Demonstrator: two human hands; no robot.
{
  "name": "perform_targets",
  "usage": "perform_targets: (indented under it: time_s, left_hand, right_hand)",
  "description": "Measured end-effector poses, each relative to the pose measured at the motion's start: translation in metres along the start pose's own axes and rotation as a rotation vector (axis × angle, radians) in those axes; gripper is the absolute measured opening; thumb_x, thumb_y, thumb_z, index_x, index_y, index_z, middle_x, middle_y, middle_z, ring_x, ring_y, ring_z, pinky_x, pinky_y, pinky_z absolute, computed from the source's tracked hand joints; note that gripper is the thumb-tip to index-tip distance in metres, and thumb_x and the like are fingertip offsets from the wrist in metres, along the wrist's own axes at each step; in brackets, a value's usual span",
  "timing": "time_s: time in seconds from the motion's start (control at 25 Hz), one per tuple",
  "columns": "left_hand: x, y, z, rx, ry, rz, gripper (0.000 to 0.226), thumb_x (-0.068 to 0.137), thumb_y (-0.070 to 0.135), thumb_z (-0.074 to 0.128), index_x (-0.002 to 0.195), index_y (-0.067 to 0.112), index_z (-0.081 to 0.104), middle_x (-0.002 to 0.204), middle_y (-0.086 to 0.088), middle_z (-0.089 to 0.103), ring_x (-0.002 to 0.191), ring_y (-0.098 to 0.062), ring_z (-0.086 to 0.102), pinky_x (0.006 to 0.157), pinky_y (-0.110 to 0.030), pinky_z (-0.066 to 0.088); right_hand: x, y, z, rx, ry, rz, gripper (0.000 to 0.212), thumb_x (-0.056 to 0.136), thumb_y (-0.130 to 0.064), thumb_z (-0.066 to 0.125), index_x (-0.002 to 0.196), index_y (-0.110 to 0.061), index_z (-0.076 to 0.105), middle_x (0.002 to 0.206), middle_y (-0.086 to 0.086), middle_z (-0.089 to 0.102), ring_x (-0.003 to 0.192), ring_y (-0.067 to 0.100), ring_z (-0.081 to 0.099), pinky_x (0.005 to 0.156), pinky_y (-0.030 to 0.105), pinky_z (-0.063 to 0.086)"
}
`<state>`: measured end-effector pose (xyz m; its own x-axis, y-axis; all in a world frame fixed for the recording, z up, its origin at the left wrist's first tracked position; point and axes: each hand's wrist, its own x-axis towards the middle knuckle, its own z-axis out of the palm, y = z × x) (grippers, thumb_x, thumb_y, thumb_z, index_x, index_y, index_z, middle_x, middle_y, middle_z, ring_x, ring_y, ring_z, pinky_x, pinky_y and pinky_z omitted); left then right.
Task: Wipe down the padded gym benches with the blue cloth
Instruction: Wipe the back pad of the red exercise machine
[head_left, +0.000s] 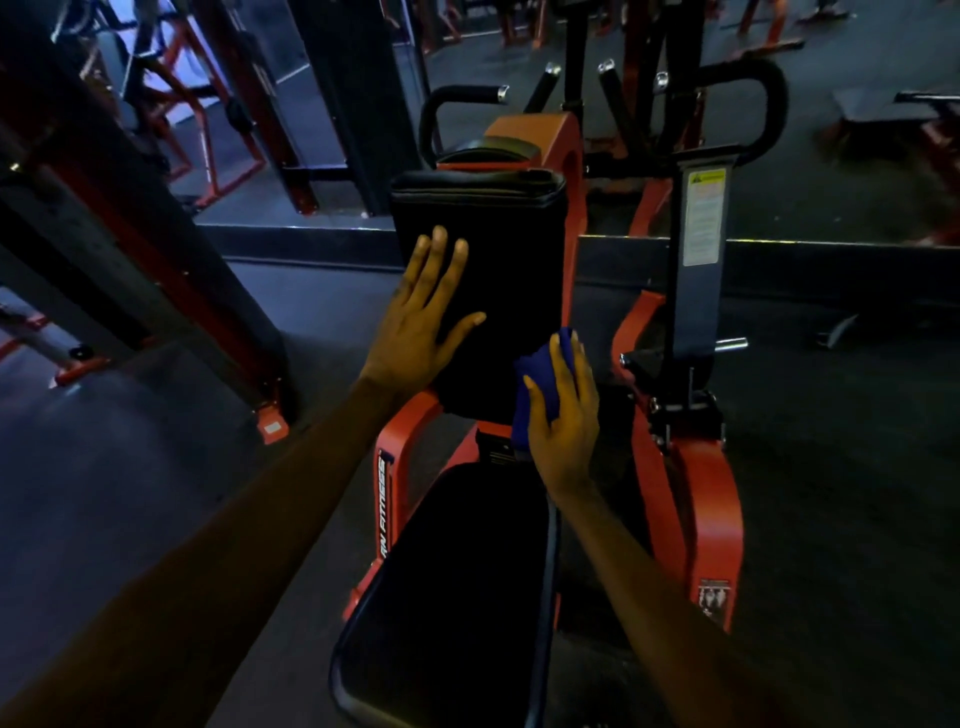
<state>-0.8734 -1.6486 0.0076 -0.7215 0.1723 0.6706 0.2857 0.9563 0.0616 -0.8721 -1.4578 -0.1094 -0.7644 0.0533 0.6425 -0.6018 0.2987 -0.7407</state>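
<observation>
The right hand grips the bunched blue cloth against the lower right edge of the black back pad; just left of this grip, the left hand lies flat, fingers straight, on the pad. Below the grip lies the seat pad, its orange frame lettered "FITNESS". A post with an unreadable label stands right.

The person's two arms are bare along all of their visible length, with nothing worn on forearm or wrist. The left arm runs up from the 7 o'clock corner of the view, long and slim, to the left hand, which is also bare and has long, slender fingers with short nails. The right arm runs up from 5 o'clock to the right hand, likewise uncovered. In the dim light, finer detail cannot be told.
</observation>
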Motion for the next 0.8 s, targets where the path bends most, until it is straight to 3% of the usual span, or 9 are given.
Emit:
perform_targets:
  time_s: [0.16, 0.32, 0.52, 0.64, 0.8]
  left_hand:
    - [0.001, -0.002, 0.001, 0.000, 0.019, 0.030, 0.074, 0.099, 0.031, 0.064, 0.155, 0.000, 0.027, 0.162, -0.025, 0.020, 0.153, -0.026, 0.005, 0.126, -0.037, 0.011]
    - [0.001, -0.005, 0.003, -0.033, 0.034, 0.039, 0.073, 0.099, 0.030, 0.066, 0.154, 0.000, 0.029, 0.162, -0.025, 0.021, 0.153, -0.028, 0.006, 0.126, -0.039, 0.012]
    - [0.001, -0.006, 0.002, -0.024, 0.051, 0.067, 0.071, 0.100, 0.031, 0.064, 0.154, 0.001, 0.030, 0.161, -0.025, 0.024, 0.153, -0.026, 0.007, 0.126, -0.035, 0.010]
    - [0.003, -0.011, -0.002, -0.005, 0.056, 0.119, 0.070, 0.100, 0.032, 0.064, 0.153, 0.001, 0.032, 0.160, -0.025, 0.026, 0.152, -0.026, 0.009, 0.126, -0.036, 0.012]
    - [0.003, -0.017, -0.002, 0.034, 0.051, 0.167, 0.069, 0.100, 0.033, 0.063, 0.154, 0.003, 0.032, 0.160, -0.025, 0.026, 0.152, -0.028, 0.011, 0.126, -0.038, 0.015]
  right_hand:
    - [0.046, -0.026, 0.003, 0.044, 0.121, -0.032, 0.051, 0.098, -0.017, 0.066, 0.145, -0.004, 0.051, 0.156, 0.005, 0.041, 0.145, 0.023, 0.039, 0.111, 0.049, 0.043]
    - [0.022, -0.007, 0.005, -0.041, 0.041, -0.026, 0.059, 0.098, -0.021, 0.066, 0.150, -0.005, 0.043, 0.159, 0.008, 0.035, 0.149, 0.016, 0.029, 0.116, 0.045, 0.037]
    - [-0.017, 0.015, 0.007, -0.053, 0.002, 0.052, 0.060, 0.098, -0.014, 0.065, 0.152, -0.005, 0.040, 0.161, 0.010, 0.033, 0.150, 0.028, 0.030, 0.113, 0.054, 0.039]
    - [-0.021, 0.015, 0.012, -0.172, 0.002, -0.086, 0.053, 0.101, -0.020, 0.057, 0.151, -0.009, 0.040, 0.162, 0.009, 0.029, 0.153, 0.027, 0.020, 0.118, 0.057, 0.031]
    - [-0.035, 0.038, 0.005, -0.450, -0.170, -0.357, 0.063, 0.094, -0.019, 0.057, 0.153, -0.021, 0.035, 0.169, -0.008, 0.006, 0.155, 0.022, 0.010, 0.120, 0.056, 0.020]
